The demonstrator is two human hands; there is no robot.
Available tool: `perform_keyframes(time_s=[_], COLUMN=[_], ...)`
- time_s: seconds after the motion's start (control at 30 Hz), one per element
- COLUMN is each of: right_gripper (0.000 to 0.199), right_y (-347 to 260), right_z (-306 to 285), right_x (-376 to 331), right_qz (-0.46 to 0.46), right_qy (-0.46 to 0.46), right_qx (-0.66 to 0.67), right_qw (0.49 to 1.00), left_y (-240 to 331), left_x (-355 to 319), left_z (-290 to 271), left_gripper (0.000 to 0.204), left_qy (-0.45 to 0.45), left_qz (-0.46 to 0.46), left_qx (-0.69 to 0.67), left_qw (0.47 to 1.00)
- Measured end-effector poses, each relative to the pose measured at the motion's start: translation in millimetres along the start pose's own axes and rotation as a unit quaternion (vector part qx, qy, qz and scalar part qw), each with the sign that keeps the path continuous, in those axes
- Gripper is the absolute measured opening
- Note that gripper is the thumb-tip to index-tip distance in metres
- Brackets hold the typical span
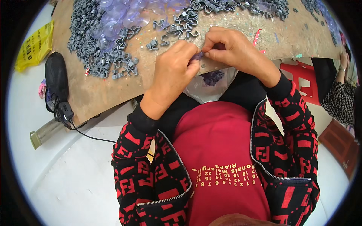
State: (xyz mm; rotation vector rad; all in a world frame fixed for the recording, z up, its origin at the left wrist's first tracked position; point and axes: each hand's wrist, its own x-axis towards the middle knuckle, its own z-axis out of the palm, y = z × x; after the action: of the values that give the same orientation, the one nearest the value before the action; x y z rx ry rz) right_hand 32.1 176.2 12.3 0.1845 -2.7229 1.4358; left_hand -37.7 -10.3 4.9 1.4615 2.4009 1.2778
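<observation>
My left hand [175, 67] and my right hand [233, 49] meet over the near edge of the wooden table. Thumb and fingers of both are pinched together around a small see-through purple suction cup [198, 55]; the fingers cover most of it. Whether a grey clip is joined to it I cannot make out. Just left of my hands lie a few loose grey plastic clips [152, 45]. Below them, a clear plastic bag [199, 89] sits open at my lap, with dark purple pieces inside.
Grey clips [88, 49] heap up on the table's left, beside purple suction cups [120, 19]. A yellow bag [36, 47] and a black pouch [56, 77] with a cord hang by the left edge. At right stand a red stool [301, 77] and another person's arm [341, 69].
</observation>
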Motion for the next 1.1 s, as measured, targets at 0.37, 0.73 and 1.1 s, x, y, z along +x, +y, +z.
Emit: perform_keyframes(time_s=[0.37, 0.73, 1.1], right_gripper=[0.010, 0.018, 0.019], right_y=[0.6, -3.5, 15.0], right_z=[0.5, -7.2, -8.0], right_x=[10.7, 26.4, -21.0], right_qz=[-0.041, 0.054, 0.079], right_qy=[0.014, -0.125, -0.035], right_qx=[-0.102, -0.079, 0.251], right_qw=[0.994, 0.988, 0.964], left_y=[6.9, 1.0, 54.8], left_x=[-2.4, -2.7, -52.1], left_z=[1.5, 4.0, 27.0], left_gripper=[0.016, 0.017, 0.033], left_qy=[-0.007, -0.019, 0.008], left_qz=[0.052, -0.028, 0.000], left_qx=[0.131, 0.061, -0.024], left_qw=[0.990, 0.998, 1.000])
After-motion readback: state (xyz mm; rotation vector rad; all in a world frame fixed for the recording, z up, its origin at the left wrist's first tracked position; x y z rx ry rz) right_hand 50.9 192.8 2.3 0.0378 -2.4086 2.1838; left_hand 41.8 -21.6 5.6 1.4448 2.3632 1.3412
